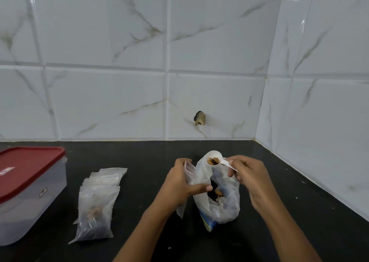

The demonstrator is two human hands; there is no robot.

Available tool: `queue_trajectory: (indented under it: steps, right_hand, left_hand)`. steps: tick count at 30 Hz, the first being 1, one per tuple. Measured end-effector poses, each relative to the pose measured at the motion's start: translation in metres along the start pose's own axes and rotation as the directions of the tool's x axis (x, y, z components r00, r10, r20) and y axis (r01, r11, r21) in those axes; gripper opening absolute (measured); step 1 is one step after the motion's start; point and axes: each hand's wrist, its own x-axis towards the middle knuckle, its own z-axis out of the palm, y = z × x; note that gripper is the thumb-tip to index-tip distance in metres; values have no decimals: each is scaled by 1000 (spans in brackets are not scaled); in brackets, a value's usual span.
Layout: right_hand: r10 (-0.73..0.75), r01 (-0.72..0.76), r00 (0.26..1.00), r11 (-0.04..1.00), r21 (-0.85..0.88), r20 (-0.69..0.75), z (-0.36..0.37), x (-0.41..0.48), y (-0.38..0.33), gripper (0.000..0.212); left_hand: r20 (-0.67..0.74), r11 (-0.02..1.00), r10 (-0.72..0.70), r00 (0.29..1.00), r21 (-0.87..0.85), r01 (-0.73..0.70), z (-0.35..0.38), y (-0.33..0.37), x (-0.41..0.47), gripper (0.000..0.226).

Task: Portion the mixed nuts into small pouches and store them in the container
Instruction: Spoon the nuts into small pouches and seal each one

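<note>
A white plastic bag of mixed nuts [225, 205] stands open on the black counter [151, 161]. My right hand [249, 177] pinches the handle of a white plastic spoon [216, 159] holding a few nuts, raised over the bag's mouth. My left hand [179, 183] grips a small clear pouch [189, 173] just left of the bag, thumb reaching across toward the bag's opening. A stack of filled small pouches [97, 203] lies further left. The clear container with a red lid [26, 183] sits at the far left, lid on.
White marble-patterned tile walls meet in a corner at the back right. A small dark chipped hole [199, 118] marks the back wall. A few crumbs dot the counter on the right.
</note>
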Motion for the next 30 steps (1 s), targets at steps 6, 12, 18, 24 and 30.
queue_trajectory:
  steps: [6, 12, 18, 24, 30]
  right_hand:
    - [-302, 335, 928, 933, -135, 218, 22, -16, -3, 15]
    - [-506, 580, 815, 729, -365, 284, 28, -12, 7, 14]
    - [-613, 651, 753, 640, -407, 240, 32, -11, 11, 13]
    - [-669, 669, 721, 606, -430, 178, 33, -8, 13, 10]
    - [-453, 463, 886, 873, -154, 92, 26, -13, 4, 9]
  left_hand:
    - [-11, 999, 10, 1000, -34, -10, -1, -4, 1, 56]
    - [-50, 995, 21, 999, -100, -25, 0, -8, 2, 46]
    - [-100, 994, 32, 994, -105, -43, 0, -9, 3, 43]
    - [-100, 989, 0, 995, -148, -15, 2, -11, 5, 54]
    - [-91, 990, -23, 996, -143, 10, 1, -10, 5, 57]
